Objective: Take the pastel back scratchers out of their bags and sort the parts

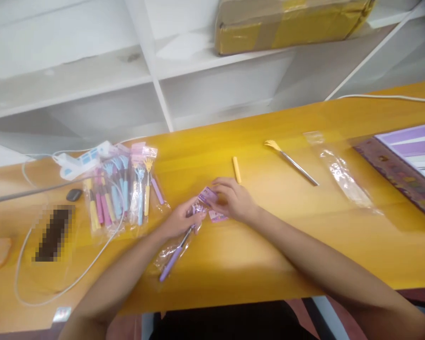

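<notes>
My left hand (pixel 179 220) is closed round the head end of a purple back scratcher (pixel 172 262) in a clear plastic sleeve (pixel 162 256). Its purple handle slants down toward the table's front edge. My right hand (pixel 235 200) pinches a small purple printed card (pixel 207 194) at the top of the sleeve; whether the card is joined to it, I cannot tell. Another printed card (pixel 217 216) lies just below my right fingers. A loose yellow handle (pixel 237 170) rests beyond that hand. Farther right lies a yellow hand-shaped back scratcher (pixel 292 163) with a bare metal rod.
Several bagged back scratchers (pixel 118 189) lie at the left beside a white power strip (pixel 86 160). A white cable (pixel 91 264) loops across the left side. On the right are an empty clear sleeve (pixel 347 177) and a patterned purple box (pixel 403 174). Shelves hold a taped carton (pixel 290 28).
</notes>
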Demonstrator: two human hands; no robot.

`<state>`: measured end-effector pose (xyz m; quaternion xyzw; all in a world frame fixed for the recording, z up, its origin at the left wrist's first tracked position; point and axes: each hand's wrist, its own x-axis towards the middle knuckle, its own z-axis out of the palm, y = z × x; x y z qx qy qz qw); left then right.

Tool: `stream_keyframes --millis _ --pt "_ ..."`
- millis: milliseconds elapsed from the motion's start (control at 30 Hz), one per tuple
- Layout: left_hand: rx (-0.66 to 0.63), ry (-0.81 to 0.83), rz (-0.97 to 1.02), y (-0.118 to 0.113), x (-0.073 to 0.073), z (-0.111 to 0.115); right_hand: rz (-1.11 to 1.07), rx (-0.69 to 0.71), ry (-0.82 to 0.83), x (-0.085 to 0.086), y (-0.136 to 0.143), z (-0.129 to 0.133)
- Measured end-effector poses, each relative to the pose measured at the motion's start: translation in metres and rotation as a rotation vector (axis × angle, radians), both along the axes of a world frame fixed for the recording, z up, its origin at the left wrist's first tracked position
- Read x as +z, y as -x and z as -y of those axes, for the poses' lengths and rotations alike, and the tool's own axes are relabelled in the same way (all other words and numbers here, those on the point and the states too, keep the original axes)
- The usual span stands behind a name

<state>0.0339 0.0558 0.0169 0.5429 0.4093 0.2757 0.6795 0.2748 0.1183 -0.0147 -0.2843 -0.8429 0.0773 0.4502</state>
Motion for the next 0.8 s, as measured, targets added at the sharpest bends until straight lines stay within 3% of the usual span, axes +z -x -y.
stream_keyframes --millis 200,367,500,633,800 --pt "0.016 -0.113 -0.019 -0.005 -0.005 0.000 0.090 -0.103 0.083 0.005 0.000 0.015" --pt "0.003 -0.161 -0.070 -0.007 -0.006 0.000 0.101 -0.190 0.008 0.018 -0.010 0.026" --pt "0.000 -0.263 -0.116 -0.009 0.000 0.000 0.052 -0.091 0.110 0.023 -0.018 0.023" --pt "-0.065 -0.251 -0.152 -0.011 0.006 0.001 -0.034 0.046 0.284 0.021 -0.020 0.020" --pt "-0.061 -0.191 -0.111 -0.010 0.006 0.002 -0.183 -0.013 0.436 0.019 -0.020 0.018"
